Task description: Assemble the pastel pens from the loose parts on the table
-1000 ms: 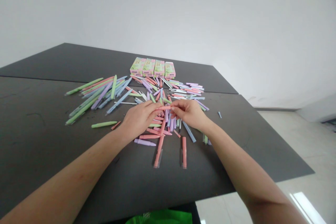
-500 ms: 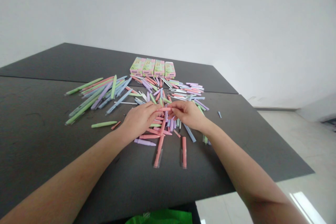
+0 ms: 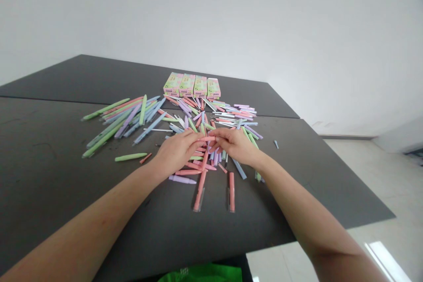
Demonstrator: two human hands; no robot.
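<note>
Between my two hands a pink pen barrel (image 3: pixel 208 139) lies level, above a heap of pen parts. My left hand (image 3: pixel 176 152) pinches its left end, and my right hand (image 3: pixel 235 144) closes its fingers at the right end. My fingers hide both tips. Beneath them are pink, purple, green and blue pen pieces, among them a purple barrel (image 3: pixel 182 179). Nearer to me lie two pink pen pieces with clear clips, one on the left (image 3: pixel 199 191) and one on the right (image 3: pixel 231 191).
Four small pink-and-green boxes (image 3: pixel 192 85) stand in a row at the back. Pastel pens (image 3: pixel 127 116) are piled at the left. White refills (image 3: pixel 224 119) lie among parts behind my right hand. A small blue piece (image 3: pixel 276 144) sits farther right on the dark table (image 3: pixel 324 185).
Both hands stay nearly in place around the pink barrel. My right fingers have shifted very slightly; the pieces on the table look the same.
</note>
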